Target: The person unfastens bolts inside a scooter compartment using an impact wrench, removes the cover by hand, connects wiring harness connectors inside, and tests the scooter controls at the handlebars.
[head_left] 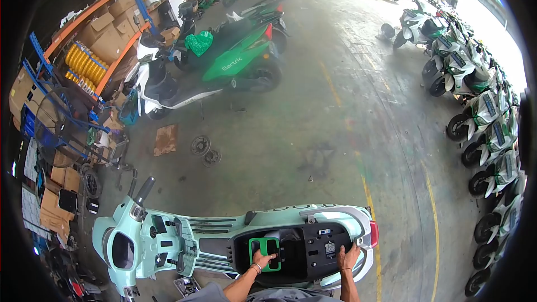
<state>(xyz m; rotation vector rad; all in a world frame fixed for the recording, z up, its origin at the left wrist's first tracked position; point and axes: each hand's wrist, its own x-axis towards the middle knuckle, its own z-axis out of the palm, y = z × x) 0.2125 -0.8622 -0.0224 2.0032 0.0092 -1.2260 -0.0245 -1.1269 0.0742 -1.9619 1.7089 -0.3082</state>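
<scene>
A mint-green scooter [193, 239] stands across the bottom of the view, its seat area open to a black compartment [297, 254]. Inside the compartment's left part is a green frame-like piece [272, 267]. My left hand [264, 258] is closed on this green piece, with a bracelet at the wrist. At the scooter's rear, beside the red tail light [374, 234], my right hand [349, 256] rests at the edge of the black panel [329, 234], fingers bent; whether it grips anything is too small to tell.
Left are shelves with cardboard boxes [104, 36] and a fan [53, 126]. Ahead stand a white scooter [168, 92] and a green one [238, 59]. Wheel parts [200, 145] and cardboard [165, 140] lie on the floor. Scooters [492, 140] line the right.
</scene>
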